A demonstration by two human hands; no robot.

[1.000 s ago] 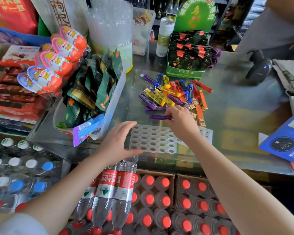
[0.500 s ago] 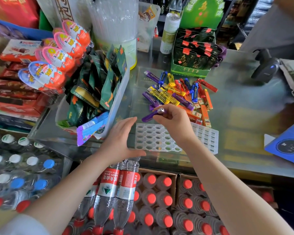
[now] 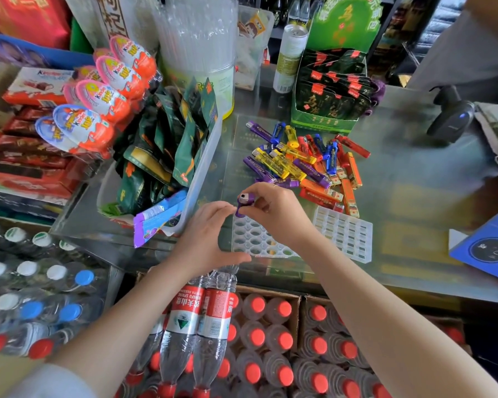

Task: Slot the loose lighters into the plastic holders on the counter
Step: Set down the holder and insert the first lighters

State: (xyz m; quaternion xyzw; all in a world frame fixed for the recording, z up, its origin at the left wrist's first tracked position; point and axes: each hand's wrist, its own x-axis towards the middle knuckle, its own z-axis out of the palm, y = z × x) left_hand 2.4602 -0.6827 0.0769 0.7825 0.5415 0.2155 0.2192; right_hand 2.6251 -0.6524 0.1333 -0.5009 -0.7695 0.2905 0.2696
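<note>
A pile of loose lighters, purple, yellow, blue, red and orange, lies on the glass counter. Two white plastic holders sit at the counter's near edge: one with round holes and one with rectangular slots. My right hand pinches a purple lighter upright, metal head up, over the far left corner of the round-hole holder. My left hand rests at that holder's left edge, fingers and thumb spread around its side. My right wrist hides the middle of the holders.
A clear bin of green snack packets stands just left of the holders. A green tea display box is behind the lighter pile, a barcode scanner at the right, a blue card near the right edge. Bottled water crates lie below the counter.
My right hand lifted the purple lighter off the counter, turned it from flat to upright, and brought it left over the round-hole holder. My left hand stayed at the holder's left edge.
</note>
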